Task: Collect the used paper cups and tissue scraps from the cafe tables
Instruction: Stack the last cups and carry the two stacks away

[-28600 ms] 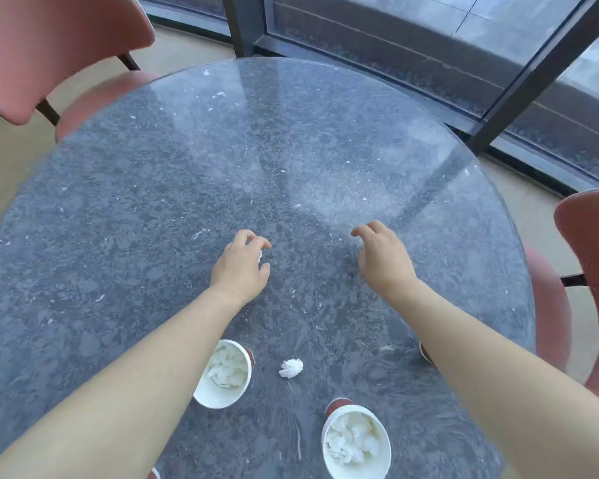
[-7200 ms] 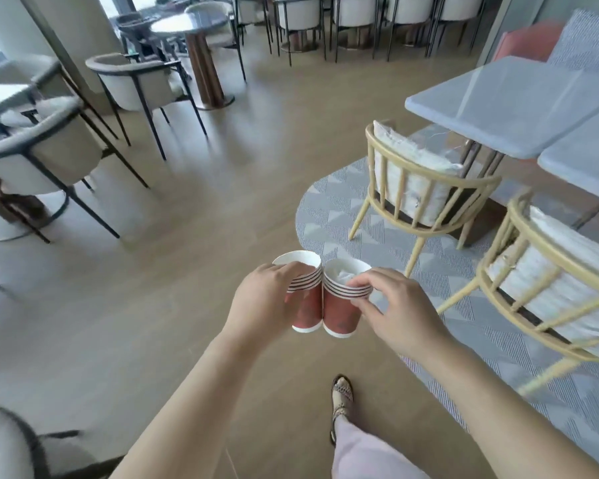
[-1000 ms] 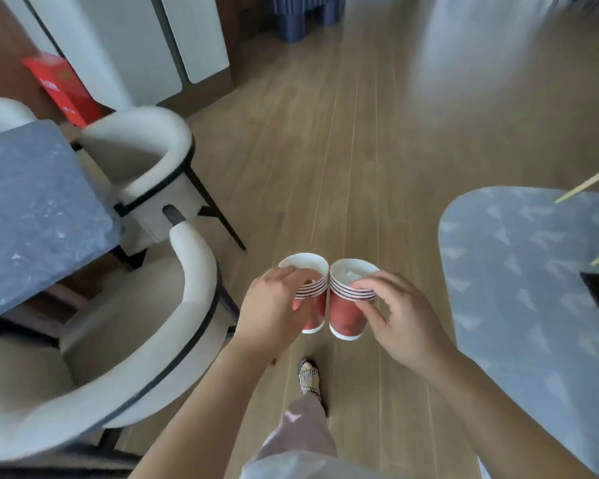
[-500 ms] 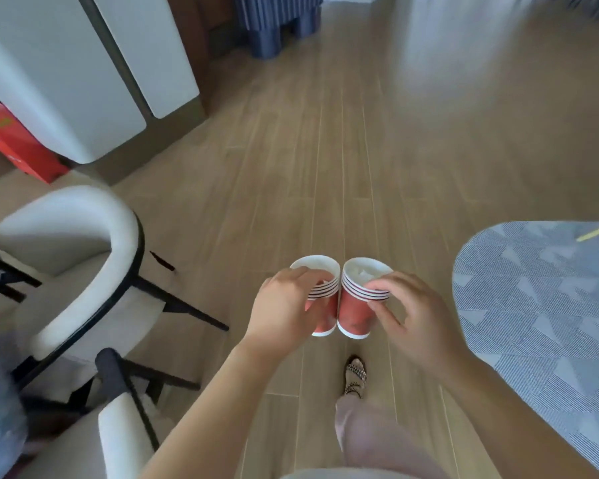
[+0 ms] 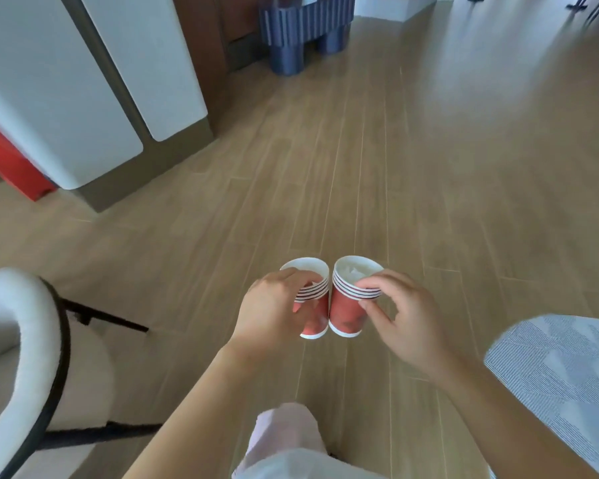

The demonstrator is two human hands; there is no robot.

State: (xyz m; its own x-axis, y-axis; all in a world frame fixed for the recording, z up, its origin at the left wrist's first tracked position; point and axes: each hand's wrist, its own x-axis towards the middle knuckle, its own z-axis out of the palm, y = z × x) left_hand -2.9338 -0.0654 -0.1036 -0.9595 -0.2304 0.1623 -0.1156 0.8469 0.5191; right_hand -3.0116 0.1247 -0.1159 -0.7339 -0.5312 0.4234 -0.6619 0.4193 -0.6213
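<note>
I carry two stacks of red paper cups with white rims, side by side and touching, above the wooden floor. My left hand [image 5: 270,311] grips the left cup stack [image 5: 313,314] around its rims. My right hand [image 5: 400,318] pinches the right cup stack [image 5: 346,312] at its rims with thumb and fingers. White tissue scraps [image 5: 355,271] lie inside the top cup of the right stack. What the left stack holds is hidden by my fingers.
A white padded chair [image 5: 18,357] with a black frame stands at the lower left. White panels [image 5: 83,81] and a red box [image 5: 7,157] line the left side. A blue ribbed stand [image 5: 305,29] is far ahead. A grey patterned rug [image 5: 561,371] lies at the right.
I have walked forward across the wooden floor; the chair has slid down to the lower left and the rug down to the right. Both hands keep the same hold on the cup stacks.
</note>
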